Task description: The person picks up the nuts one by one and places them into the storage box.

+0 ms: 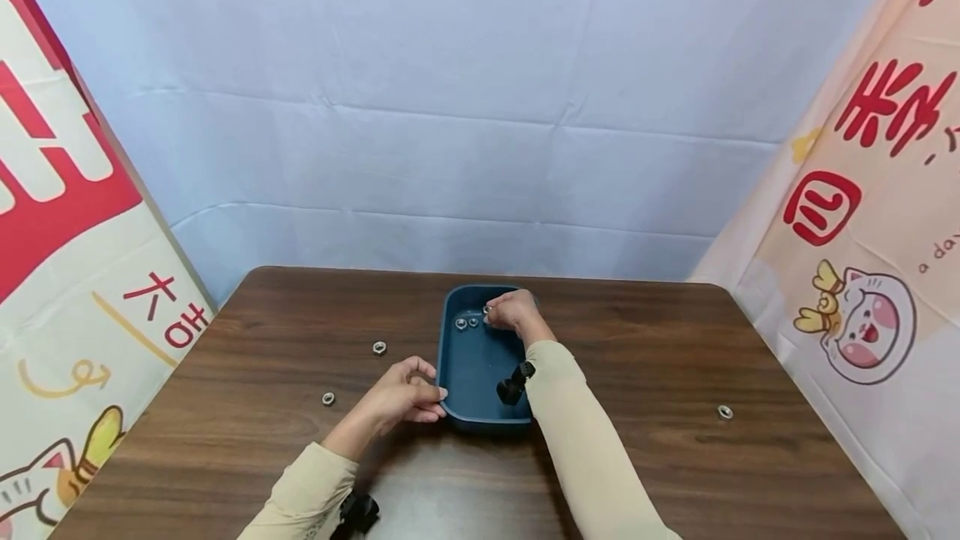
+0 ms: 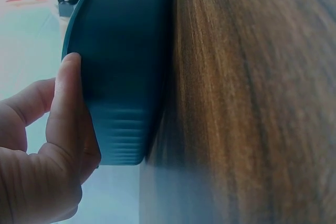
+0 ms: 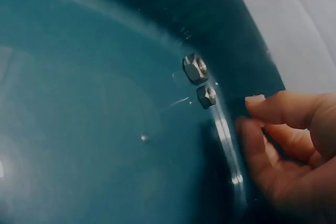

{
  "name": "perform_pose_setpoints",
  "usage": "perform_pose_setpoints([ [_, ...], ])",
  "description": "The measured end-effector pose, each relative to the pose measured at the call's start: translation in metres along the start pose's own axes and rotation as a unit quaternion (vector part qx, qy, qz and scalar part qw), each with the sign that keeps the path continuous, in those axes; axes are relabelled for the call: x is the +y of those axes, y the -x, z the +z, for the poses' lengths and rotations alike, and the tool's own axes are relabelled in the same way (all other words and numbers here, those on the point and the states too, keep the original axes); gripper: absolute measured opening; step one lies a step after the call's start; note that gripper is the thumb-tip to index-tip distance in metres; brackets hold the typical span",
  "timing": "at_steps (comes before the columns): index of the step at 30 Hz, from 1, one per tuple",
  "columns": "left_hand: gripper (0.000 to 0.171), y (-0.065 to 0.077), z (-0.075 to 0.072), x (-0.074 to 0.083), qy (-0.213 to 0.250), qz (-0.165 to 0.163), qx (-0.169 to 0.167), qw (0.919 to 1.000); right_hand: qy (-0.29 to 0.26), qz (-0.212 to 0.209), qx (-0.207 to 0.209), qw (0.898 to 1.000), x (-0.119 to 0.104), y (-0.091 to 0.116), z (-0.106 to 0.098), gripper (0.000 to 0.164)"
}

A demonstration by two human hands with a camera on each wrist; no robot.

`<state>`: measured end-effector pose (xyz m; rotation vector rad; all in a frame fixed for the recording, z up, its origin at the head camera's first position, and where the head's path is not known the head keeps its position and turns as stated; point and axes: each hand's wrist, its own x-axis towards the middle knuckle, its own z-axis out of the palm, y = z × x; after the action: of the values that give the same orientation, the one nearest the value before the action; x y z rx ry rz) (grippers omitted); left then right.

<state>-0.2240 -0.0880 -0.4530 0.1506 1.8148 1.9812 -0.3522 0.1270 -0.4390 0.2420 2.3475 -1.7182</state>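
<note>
A deep blue rectangular tray (image 1: 480, 373) stands on the wooden table, its side wall (image 2: 121, 66) close up in the left wrist view. My left hand (image 1: 408, 394) holds its near left rim, thumb over the edge and fingers outside. Inside the far end, my right hand (image 1: 512, 311) has thumb and fingertips drawn together at a small metal nut (image 1: 487, 309), which the fingers hide in the right wrist view. Beside those fingers (image 3: 257, 156), a larger hex nut (image 3: 195, 69) and a smaller one (image 3: 207, 96) lie on the tray floor by the wall.
Left of the tray, one loose nut (image 1: 379, 347) lies on the table (image 1: 637, 340), and another nut (image 1: 327, 399) sits nearer the front. A further nut (image 1: 725, 412) lies far to the right. A pale cloth (image 1: 450, 148) hangs behind, with printed banners (image 1: 847, 273) at both sides.
</note>
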Motion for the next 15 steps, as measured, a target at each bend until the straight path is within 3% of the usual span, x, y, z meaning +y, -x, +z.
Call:
perform_pose_setpoints([
  [8, 0.04, 0.002, 0.0, 0.003, 0.008, -0.006, -0.002, 0.9999, 0.077, 0.028, 0.022, 0.996, 0.003, -0.009, 0.008, 0.009],
  [11, 0.038, 0.002, 0.0, 0.003, 0.013, -0.008, -0.001, 0.9999, 0.085, 0.044, 0.026, 0.995, 0.004, -0.013, 0.009, 0.005],
  [15, 0.036, 0.002, -0.001, 0.001, 0.014, -0.008, -0.001, 0.9999, 0.075, 0.061, 0.032, 0.995, 0.004, -0.016, 0.01, 0.011],
])
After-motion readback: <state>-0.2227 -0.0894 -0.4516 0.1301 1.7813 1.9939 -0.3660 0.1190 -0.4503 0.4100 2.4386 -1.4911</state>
